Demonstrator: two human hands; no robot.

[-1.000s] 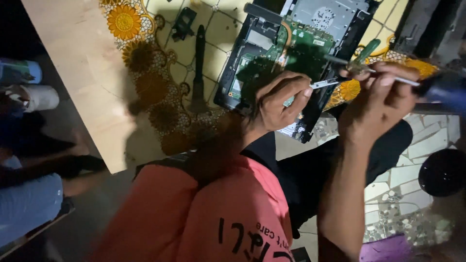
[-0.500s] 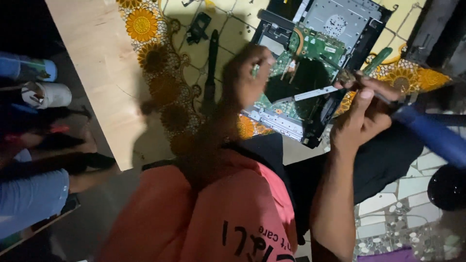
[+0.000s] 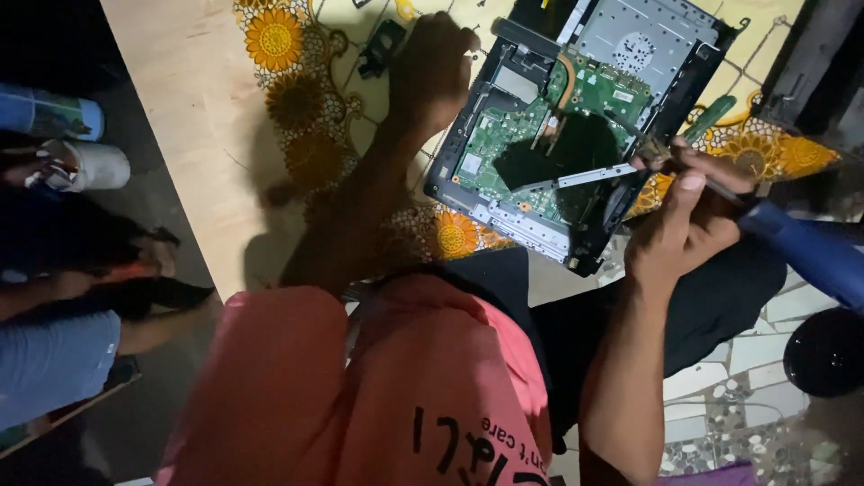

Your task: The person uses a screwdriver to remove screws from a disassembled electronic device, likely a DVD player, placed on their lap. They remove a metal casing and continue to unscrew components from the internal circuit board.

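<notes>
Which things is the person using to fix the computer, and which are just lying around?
In use:
opened laptop
left hand beside it
right hand holding thin metal tool

Lying about:
green-handled screwdriver
small black part
sunflower cloth

**Around your work area**

You have a sunflower-patterned cloth spread over the pale wooden counter. At eleven o'clock a small black part lies on that cloth. At nine o'clock, off the counter's edge, sit two cylindrical containers, a blue one and a white one. At two o'clock a green-handled screwdriver rests on the cloth. At four o'clock the floor shows mosaic stone, with a round black object on it.
</notes>
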